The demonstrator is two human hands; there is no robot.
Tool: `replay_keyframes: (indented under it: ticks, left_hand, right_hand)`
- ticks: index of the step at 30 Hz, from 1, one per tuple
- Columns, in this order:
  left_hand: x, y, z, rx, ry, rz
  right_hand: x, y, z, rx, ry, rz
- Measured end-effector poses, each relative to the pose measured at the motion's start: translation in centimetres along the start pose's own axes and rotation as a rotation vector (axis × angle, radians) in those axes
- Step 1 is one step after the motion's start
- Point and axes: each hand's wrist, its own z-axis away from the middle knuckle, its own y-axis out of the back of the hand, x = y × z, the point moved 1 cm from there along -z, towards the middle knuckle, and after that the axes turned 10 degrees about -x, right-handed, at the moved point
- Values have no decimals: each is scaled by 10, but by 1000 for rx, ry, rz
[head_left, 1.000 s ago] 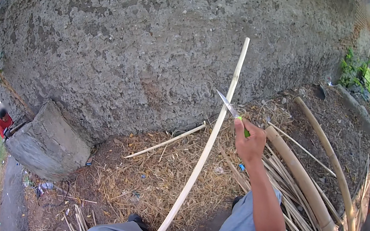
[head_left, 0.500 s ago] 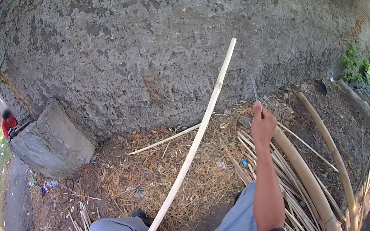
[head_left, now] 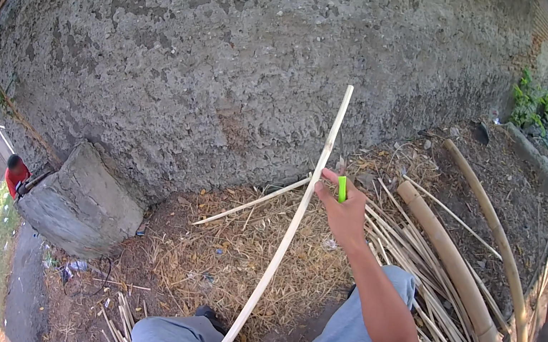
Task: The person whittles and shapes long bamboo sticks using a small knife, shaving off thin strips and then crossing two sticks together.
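A long pale bamboo strip [head_left: 288, 235] rises from the lower edge between my legs and leans up toward the wall, its far end in the air. My right hand [head_left: 346, 216] is beside the strip's upper half, closed on a knife with a bright green handle [head_left: 342, 189]. The thumb and a fingertip are at the strip's edge and seem to touch it. The knife's blade is hard to make out against the wall. My left hand is out of view, as is the strip's near end.
Thin split strips [head_left: 446, 330] lie heaped at my right beside thick bamboo poles [head_left: 452, 255]. Shavings [head_left: 237, 259] cover the ground ahead. A rough grey wall [head_left: 235, 56] stands behind. Far left are a concrete block [head_left: 82, 211] and a person in red [head_left: 16, 177].
My right hand has come left and down from beyond the strip pile to the strip's side, and the knife's green handle now shows. The strip's far end sits slightly lower.
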Motion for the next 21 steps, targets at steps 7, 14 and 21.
replay_keyframes:
  ticks: [7, 14, 21]
  left_hand:
    - [12, 2, 5, 18, -16, -63]
    - [4, 4, 9, 22, -5, -31]
    - [-3, 5, 10, 6, 9, -81]
  right_hand:
    - [0, -4, -1, -47, -19, -101]
    - [-3, -2, -1, -44, 4, 137]
    - [9, 0, -6, -72, -67, -1]
